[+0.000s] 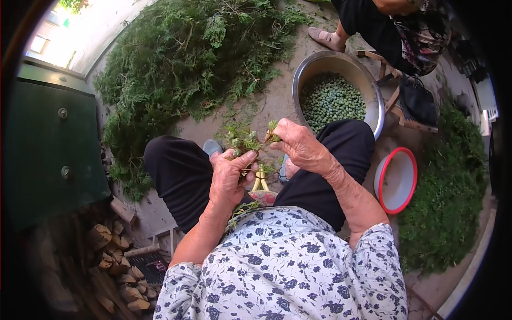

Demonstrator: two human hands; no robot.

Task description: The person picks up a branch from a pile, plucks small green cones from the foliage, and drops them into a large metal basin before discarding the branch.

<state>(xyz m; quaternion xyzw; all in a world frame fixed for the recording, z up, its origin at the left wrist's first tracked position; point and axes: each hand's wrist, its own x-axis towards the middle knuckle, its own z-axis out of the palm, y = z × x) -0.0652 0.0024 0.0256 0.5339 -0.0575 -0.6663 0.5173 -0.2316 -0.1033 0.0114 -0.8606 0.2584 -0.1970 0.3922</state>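
Observation:
My left hand [232, 176] is closed around a green sprig [242, 140] with small round cones and thin stems, held up between my knees. Beside it, my right hand [298, 146] pinches the sprig's right end between thumb and fingers. Below my hands, pale yellow handles [261, 180] of a tool and a red-and-pink patterned item [262, 198] show between my legs. A large metal basin [378, 101] beyond my right knee holds many small green cones [333, 101].
A big heap of green branches [186, 53] lies ahead on the left. To the right are a red-rimmed white basin [380, 184] and more greenery [442, 202]. Another person [368, 26] sits at the upper right by a wooden stool [393, 100]. Firewood [120, 250] lies lower left.

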